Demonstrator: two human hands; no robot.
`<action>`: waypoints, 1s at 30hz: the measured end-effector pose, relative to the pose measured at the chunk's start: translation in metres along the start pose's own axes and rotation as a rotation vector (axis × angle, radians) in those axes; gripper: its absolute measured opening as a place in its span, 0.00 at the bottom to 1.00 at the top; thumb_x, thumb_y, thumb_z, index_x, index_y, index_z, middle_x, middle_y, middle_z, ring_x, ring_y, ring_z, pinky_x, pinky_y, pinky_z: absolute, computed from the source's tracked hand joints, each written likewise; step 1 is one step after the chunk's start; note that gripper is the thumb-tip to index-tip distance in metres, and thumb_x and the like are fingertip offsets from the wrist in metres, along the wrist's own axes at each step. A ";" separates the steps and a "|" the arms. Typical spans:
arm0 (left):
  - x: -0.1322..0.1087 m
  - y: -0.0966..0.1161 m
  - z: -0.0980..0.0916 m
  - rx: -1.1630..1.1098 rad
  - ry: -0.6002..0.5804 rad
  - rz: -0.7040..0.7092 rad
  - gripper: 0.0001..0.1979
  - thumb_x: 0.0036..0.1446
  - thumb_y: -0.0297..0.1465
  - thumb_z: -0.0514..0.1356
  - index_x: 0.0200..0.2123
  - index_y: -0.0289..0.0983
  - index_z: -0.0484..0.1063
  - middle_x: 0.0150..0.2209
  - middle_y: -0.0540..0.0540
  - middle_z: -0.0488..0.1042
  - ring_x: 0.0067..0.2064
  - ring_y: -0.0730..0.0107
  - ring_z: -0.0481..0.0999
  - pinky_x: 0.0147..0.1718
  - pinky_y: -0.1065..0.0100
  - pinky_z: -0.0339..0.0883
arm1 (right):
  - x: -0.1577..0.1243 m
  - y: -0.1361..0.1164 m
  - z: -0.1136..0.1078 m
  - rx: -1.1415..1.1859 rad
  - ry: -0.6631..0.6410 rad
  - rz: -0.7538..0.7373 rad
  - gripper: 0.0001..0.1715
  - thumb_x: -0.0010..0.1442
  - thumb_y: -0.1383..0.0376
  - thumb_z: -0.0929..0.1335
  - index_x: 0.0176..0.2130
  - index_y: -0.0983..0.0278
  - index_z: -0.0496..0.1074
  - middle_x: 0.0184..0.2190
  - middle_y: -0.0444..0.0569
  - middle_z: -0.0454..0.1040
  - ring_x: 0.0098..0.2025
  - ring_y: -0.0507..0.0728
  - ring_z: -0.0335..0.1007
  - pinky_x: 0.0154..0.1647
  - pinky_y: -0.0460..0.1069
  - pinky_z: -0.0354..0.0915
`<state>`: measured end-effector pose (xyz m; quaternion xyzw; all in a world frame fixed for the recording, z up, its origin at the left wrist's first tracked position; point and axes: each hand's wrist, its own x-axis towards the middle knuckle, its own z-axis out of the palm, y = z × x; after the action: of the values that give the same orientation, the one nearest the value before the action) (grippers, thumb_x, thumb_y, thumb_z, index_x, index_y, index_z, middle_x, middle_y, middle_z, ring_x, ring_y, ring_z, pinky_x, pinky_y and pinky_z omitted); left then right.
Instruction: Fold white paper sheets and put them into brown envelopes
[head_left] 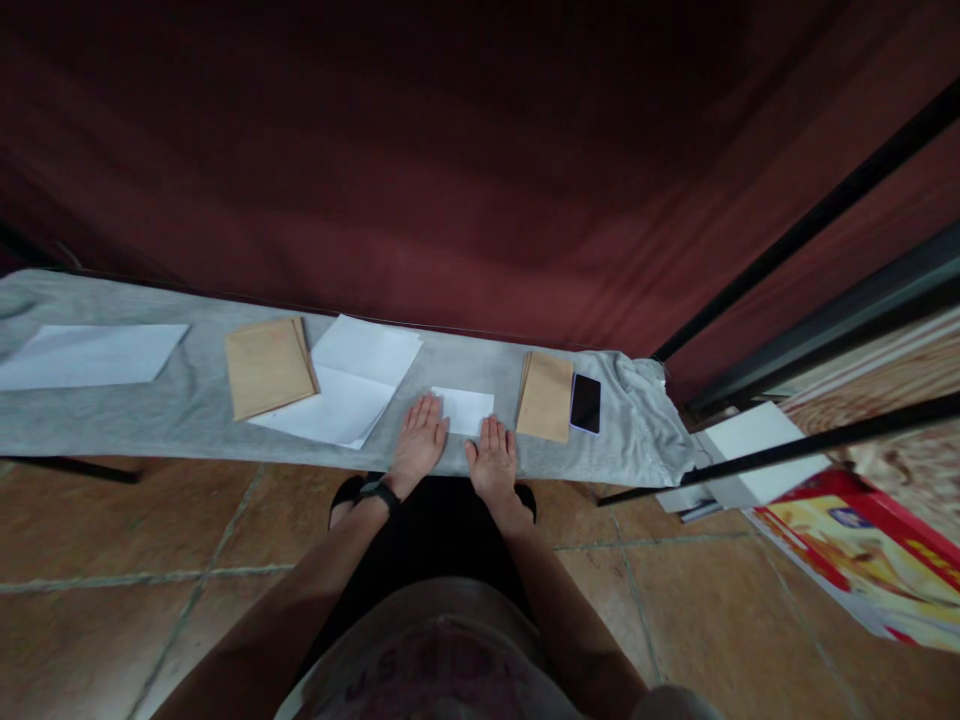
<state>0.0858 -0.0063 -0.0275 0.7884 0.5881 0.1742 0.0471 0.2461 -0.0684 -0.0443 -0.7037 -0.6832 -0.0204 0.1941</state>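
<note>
A small white folded sheet of paper [466, 410] lies flat on the grey cloth in front of me. My left hand [420, 440] rests palm down at its left edge, fingers stretched out, a dark watch on the wrist. At its lower right corner my right hand [493, 460] also lies flat, fingers extended. Neither hand grips anything. Larger creased white sheets [360, 385] spread just left of my left hand, partly under a stack of brown envelopes [268, 370]. Right of my right hand sits another stack of brown envelopes [546, 398].
A narrow table under grey cloth [202, 425] runs along a dark red curtain [420, 200]. A phone [586, 404] lies beside the right envelopes; more white paper [97, 355] is at far left. Black metal bars [810, 230] and a colourful box [862, 550] stand at right.
</note>
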 end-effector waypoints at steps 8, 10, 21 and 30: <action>-0.008 0.035 0.010 -0.021 -0.197 0.295 0.31 0.72 0.43 0.40 0.70 0.31 0.58 0.72 0.38 0.57 0.73 0.60 0.54 0.71 0.55 0.46 | 0.000 0.002 0.001 -0.013 -0.029 -0.011 0.31 0.73 0.65 0.55 0.70 0.72 0.58 0.70 0.62 0.58 0.72 0.65 0.53 0.72 0.64 0.48; -0.009 0.033 0.009 -0.004 -0.181 0.285 0.32 0.72 0.44 0.41 0.70 0.31 0.57 0.72 0.37 0.56 0.73 0.60 0.53 0.71 0.55 0.46 | 0.000 0.003 0.002 -0.006 -0.025 -0.013 0.31 0.73 0.64 0.56 0.70 0.73 0.57 0.70 0.62 0.58 0.72 0.65 0.53 0.72 0.64 0.48; -0.017 0.009 -0.003 0.048 -0.137 0.235 0.33 0.70 0.46 0.47 0.71 0.33 0.56 0.73 0.35 0.51 0.74 0.53 0.49 0.71 0.51 0.45 | -0.002 0.005 0.000 -0.006 -0.028 -0.023 0.34 0.74 0.57 0.58 0.70 0.73 0.56 0.70 0.64 0.59 0.72 0.66 0.53 0.71 0.65 0.48; -0.017 0.012 -0.006 0.042 -0.141 0.234 0.29 0.70 0.43 0.49 0.71 0.41 0.58 0.74 0.38 0.49 0.74 0.51 0.48 0.71 0.49 0.45 | -0.001 0.004 -0.008 0.022 -0.081 -0.059 0.29 0.76 0.58 0.55 0.70 0.66 0.60 0.70 0.55 0.59 0.72 0.62 0.53 0.73 0.64 0.43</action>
<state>0.0901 -0.0271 -0.0224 0.8628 0.4908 0.1101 0.0511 0.2520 -0.0714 -0.0377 -0.6814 -0.7110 0.0102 0.1733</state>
